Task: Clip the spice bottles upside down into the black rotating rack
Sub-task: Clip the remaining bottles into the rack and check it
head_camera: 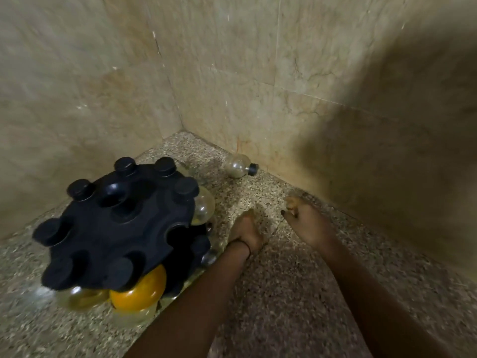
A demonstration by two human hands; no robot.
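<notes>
A speckled granite worktop (284, 293) runs into a corner between two pale marble-tiled walls (258, 73). The black rotating rack (116, 228) stands towards the worktop's left side, a short way out from that corner. Round black caps (125, 165) stick up around its top edge, and bottles hang bottom-down beneath them. The largest bottle in view, at the rack's near edge, is full of something yellow-orange (139, 293). A clear bottle (77, 298) beside it, to the left, holds a little yellowish stuff, and another clear bottle (205, 206) on the rack's right side looks almost empty. Some open sockets show dark in the rack's top.

Both bare forearms reach in from the near edge. The left hand (245, 233) lies low over the worktop just right of the rack, close to it. It is seen narrow and blurred, so I cannot tell how its fingers lie or whether it touches the rack. The right hand (307, 223) is further right, near the right wall. Its fingers (293, 202) are curled in toward the palm, and nothing shows in them.

One loose spice bottle (237, 166) lies on its side against the back wall, near the corner and apart from both hands. It is clear and nearly empty, with its black cap (253, 169) pointing right. A thin dark band (241, 244) circles the left wrist.
</notes>
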